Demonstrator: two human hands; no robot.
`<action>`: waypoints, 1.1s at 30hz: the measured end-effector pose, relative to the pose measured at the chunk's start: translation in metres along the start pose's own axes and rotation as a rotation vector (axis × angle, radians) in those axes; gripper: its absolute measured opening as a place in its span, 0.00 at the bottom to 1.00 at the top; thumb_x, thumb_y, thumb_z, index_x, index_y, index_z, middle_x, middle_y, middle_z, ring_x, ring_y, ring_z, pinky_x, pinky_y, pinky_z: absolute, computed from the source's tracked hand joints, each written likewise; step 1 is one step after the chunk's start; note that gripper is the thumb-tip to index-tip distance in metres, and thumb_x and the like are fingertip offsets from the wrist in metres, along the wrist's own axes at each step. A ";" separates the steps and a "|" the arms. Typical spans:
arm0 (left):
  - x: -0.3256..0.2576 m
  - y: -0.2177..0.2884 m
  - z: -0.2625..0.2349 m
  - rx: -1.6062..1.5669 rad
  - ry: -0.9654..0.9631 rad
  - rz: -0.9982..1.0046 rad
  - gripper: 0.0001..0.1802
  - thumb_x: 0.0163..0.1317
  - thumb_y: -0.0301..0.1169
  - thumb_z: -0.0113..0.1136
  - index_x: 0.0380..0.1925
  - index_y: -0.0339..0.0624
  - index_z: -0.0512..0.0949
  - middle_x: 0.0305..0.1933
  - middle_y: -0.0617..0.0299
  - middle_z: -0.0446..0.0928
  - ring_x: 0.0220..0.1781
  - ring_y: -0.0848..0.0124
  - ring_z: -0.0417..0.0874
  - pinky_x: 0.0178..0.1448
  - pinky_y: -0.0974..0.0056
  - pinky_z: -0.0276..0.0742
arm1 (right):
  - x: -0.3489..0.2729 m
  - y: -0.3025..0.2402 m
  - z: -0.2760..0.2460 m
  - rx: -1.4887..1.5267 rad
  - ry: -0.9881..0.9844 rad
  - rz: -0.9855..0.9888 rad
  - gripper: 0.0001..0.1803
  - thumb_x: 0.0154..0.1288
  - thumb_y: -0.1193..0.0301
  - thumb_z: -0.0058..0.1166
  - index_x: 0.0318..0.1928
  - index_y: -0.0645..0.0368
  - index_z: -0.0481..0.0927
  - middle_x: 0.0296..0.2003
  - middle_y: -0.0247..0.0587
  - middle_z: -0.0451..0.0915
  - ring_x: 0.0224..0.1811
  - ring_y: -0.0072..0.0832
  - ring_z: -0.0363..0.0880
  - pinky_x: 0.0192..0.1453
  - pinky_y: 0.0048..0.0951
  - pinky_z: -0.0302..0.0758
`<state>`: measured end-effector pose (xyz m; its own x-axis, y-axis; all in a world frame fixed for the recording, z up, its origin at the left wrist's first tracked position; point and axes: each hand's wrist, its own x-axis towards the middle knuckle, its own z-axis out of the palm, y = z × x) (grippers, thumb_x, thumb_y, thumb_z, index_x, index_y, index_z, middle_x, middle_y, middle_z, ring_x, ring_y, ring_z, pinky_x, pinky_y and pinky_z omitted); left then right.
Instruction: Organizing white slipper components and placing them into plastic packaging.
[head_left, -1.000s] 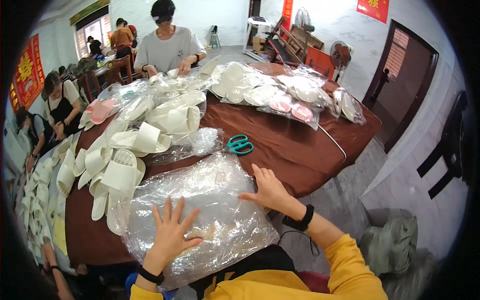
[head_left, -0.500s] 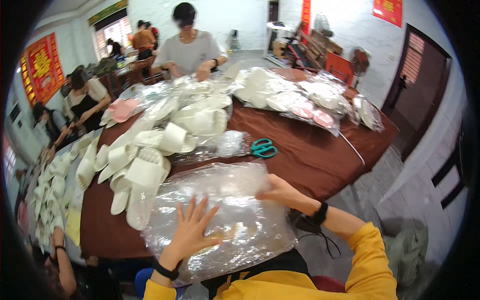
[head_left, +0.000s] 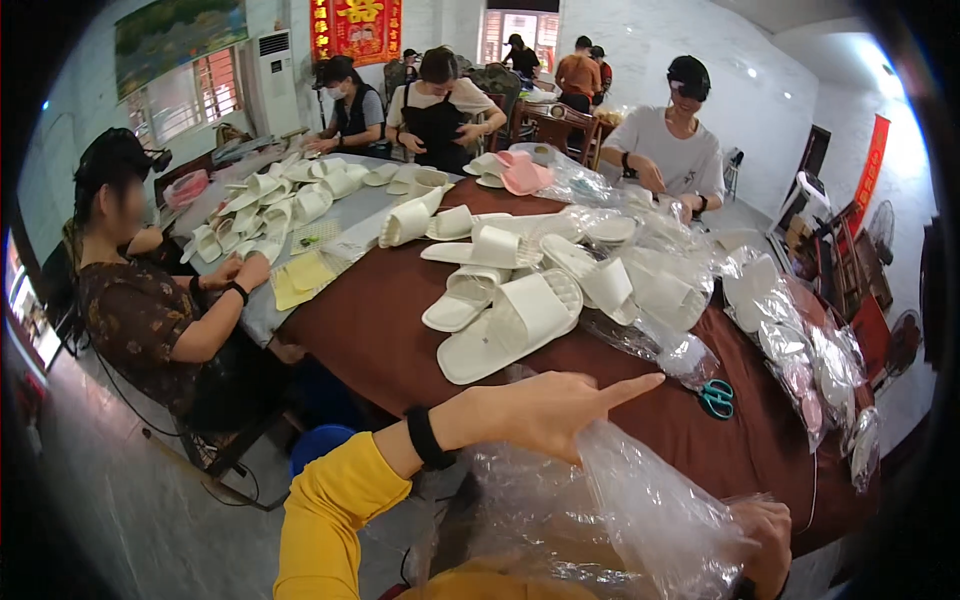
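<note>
Clear plastic film (head_left: 650,490): one crumpled mass visible, spread between both hands at the near edge of the brown-covered worktop (head_left: 370,345); layers cannot be counted.
Left hand (head_left: 550,412): index finger straight out, other fingers curled on the film's upper part; dark wristband (head_left: 428,440) behind it.
Right hand (head_left: 765,540): fingers folded in at the film's right end; partly covered, so tightness of grip cannot be told.
White slippers (head_left: 512,325): four loose ones nearest, just beyond the left hand, blocking the direct way to the far side; many more behind, overlapping, no sure count.
Pink slipper (head_left: 527,178): at least one, far side, among white ones.
Scissors (head_left: 716,398): one pair, teal handles, near the film, beside a bagged bundle (head_left: 685,358).
Bagged slippers (head_left: 785,345): several packs along the right edge, overlapping.
Yellow paper (head_left: 303,278): left, on the grey-covered part.
Co-workers: four around the worktop, one seated at left (head_left: 150,300); at least three more people farther back.
Standing fans (head_left: 903,345): two, far right.
Blue object (head_left: 320,445): one, below the worktop, behind the yellow sleeve (head_left: 335,510); kind unclear.
</note>
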<state>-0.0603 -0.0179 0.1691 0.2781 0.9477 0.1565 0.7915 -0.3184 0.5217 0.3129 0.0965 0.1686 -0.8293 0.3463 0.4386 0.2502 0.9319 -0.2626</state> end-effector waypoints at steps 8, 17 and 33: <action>-0.031 -0.002 0.003 -0.278 -0.193 0.212 0.39 0.50 0.24 0.63 0.66 0.41 0.65 0.54 0.44 0.77 0.54 0.49 0.78 0.57 0.53 0.74 | 0.032 -0.022 -0.044 0.036 -0.308 -0.102 0.19 0.42 0.68 0.67 0.39 0.59 0.83 0.39 0.41 0.82 0.42 0.41 0.78 0.48 0.35 0.73; 0.017 0.000 0.041 -0.129 -0.152 -0.039 0.27 0.54 0.22 0.52 0.57 0.46 0.73 0.44 0.46 0.81 0.43 0.44 0.81 0.46 0.51 0.77 | 0.040 0.020 -0.032 -0.001 0.001 0.010 0.37 0.41 0.78 0.58 0.57 0.69 0.65 0.35 0.63 0.74 0.39 0.63 0.70 0.40 0.44 0.72; 0.290 -0.012 0.232 -0.982 0.083 -0.122 0.20 0.49 0.20 0.47 0.44 0.30 0.78 0.34 0.53 0.83 0.37 0.69 0.82 0.44 0.65 0.76 | 0.071 0.135 -0.191 -0.383 0.154 0.347 0.27 0.58 0.73 0.60 0.60 0.63 0.73 0.57 0.51 0.76 0.55 0.37 0.77 0.62 0.35 0.70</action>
<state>0.1371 0.2555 0.0133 0.1563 0.9832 0.0945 -0.0003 -0.0956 0.9954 0.3830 0.2676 0.3288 -0.5896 0.6260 0.5104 0.6847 0.7226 -0.0953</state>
